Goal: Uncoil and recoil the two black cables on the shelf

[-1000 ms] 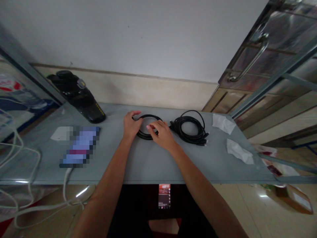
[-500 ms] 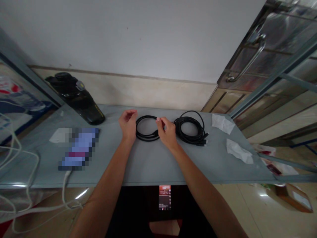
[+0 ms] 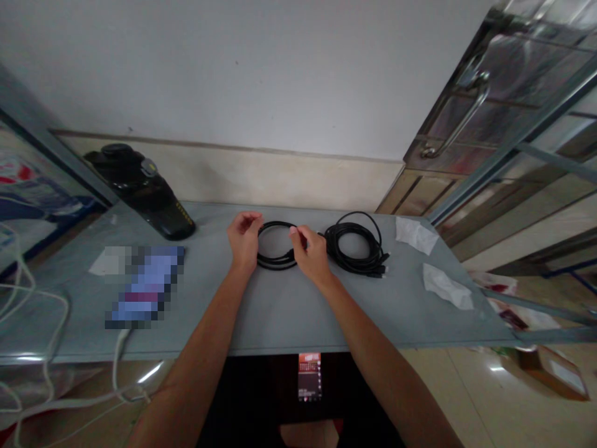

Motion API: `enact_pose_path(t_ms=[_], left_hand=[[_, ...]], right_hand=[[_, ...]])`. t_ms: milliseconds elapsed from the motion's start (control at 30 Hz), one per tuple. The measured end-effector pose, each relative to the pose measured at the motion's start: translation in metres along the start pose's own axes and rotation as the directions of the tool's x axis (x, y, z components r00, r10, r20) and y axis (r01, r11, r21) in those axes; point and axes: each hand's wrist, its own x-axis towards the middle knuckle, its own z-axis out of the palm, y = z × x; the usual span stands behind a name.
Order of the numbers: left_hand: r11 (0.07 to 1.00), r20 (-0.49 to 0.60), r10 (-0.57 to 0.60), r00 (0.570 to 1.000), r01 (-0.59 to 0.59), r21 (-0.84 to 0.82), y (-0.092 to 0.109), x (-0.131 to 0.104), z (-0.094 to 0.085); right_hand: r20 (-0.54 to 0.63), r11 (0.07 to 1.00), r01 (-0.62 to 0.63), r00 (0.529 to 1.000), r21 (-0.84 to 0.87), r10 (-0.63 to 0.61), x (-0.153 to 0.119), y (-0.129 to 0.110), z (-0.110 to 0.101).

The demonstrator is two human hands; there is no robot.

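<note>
A small coiled black cable (image 3: 276, 266) lies on the grey tabletop (image 3: 289, 311) between my two hands. My left hand (image 3: 245, 239) is closed round the left side of the loop, thumb and fingers drawn together. On the loop's right side, my right hand (image 3: 308, 249) pinches the cable with thumb and forefinger and covers part of it. Just right of that hand rests a second, thicker coil of black cable (image 3: 353, 267), its plug ends pointing right.
A black bottle (image 3: 149, 193) stands at the back left, with a blurred-out phone (image 3: 149, 283) on a white cord in front. Two crumpled white tissues (image 3: 416, 235) lie at right. Another lit phone (image 3: 310, 376) shows below the table edge. A metal frame post (image 3: 504, 155) rises at right.
The view has shifted slightly, so everything sits a little lower and left. My right hand has come slightly closer to my left; both stay at the small cable coil.
</note>
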Motion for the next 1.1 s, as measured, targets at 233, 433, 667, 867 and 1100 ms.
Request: enact_pose_path(t_ms=[233,433,667,867,1100], left_hand=[[1.0,0.005,0.008,1.0,-0.008,0.0,-0.001,0.001,-0.001],[0.998,0.007,-0.024,1.0,0.025,-0.061,0.0,0.001,0.001],[0.989,0.028,-0.08,0.996,0.083,-0.126,0.002,0.0,0.004],[0.989,0.019,-0.05,0.999,0.052,-0.14,-0.003,0.002,0.001],[0.982,0.016,-0.058,0.998,0.06,-0.18,-0.007,0.006,0.002]], right_hand=[[-0.023,0.994,0.071,0.997,-0.085,-0.073,-0.005,-0.005,-0.019],[0.078,0.881,0.102,0.994,-0.462,-0.074,-0.024,0.015,-0.092],[0.267,0.702,0.107,0.956,-0.704,0.122,-0.061,0.049,-0.147],[0.235,0.725,0.013,0.95,-0.688,0.206,-0.047,0.048,-0.157],[0.175,0.836,-0.295,0.894,-0.463,0.413,-0.007,0.027,-0.184]])
